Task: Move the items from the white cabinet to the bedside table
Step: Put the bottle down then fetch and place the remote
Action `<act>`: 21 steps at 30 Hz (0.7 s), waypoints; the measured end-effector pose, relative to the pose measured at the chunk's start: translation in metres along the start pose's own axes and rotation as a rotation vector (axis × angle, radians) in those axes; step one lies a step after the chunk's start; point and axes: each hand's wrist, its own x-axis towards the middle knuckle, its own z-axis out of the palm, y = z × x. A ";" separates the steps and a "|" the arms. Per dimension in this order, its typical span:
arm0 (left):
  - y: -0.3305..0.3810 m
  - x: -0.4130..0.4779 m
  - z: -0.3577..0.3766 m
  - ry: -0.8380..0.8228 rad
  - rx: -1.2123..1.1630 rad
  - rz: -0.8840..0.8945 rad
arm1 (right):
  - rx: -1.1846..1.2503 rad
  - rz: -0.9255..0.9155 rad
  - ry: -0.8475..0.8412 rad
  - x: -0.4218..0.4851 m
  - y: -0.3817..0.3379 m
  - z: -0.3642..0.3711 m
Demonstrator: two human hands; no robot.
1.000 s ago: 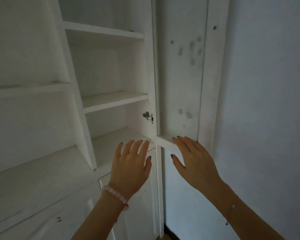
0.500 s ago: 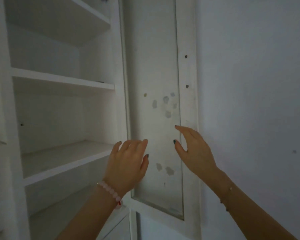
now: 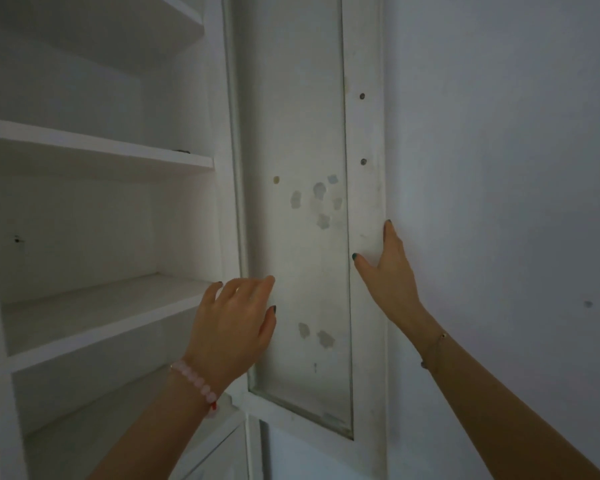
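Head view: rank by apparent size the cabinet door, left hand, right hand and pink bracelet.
Largest: cabinet door.
Next: left hand and right hand, too alike to rank; the left looks nearer.
Smallest: pink bracelet.

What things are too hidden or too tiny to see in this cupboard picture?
All in the head view:
- Right hand: most fingers hidden behind the door edge.
- Top shelf: cut off by the picture's top edge.
- Small dark thing on the shelf below: too tiny and dim to name.
- Bedside table: out of view.
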 end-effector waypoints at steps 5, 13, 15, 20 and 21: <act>0.009 -0.019 -0.002 -0.047 0.026 -0.050 | 0.166 0.044 0.019 -0.006 0.007 -0.001; 0.026 -0.068 -0.024 -0.072 0.099 -0.157 | 0.299 -0.011 0.058 -0.023 -0.005 -0.001; 0.025 -0.080 -0.031 -0.064 0.117 -0.181 | 0.294 -0.071 0.074 -0.035 -0.015 0.003; 0.017 -0.103 -0.065 -0.077 0.167 -0.238 | 0.273 -0.190 0.071 -0.071 -0.058 0.020; 0.013 -0.108 -0.073 -0.078 0.186 -0.245 | 0.283 -0.204 0.068 -0.078 -0.068 0.027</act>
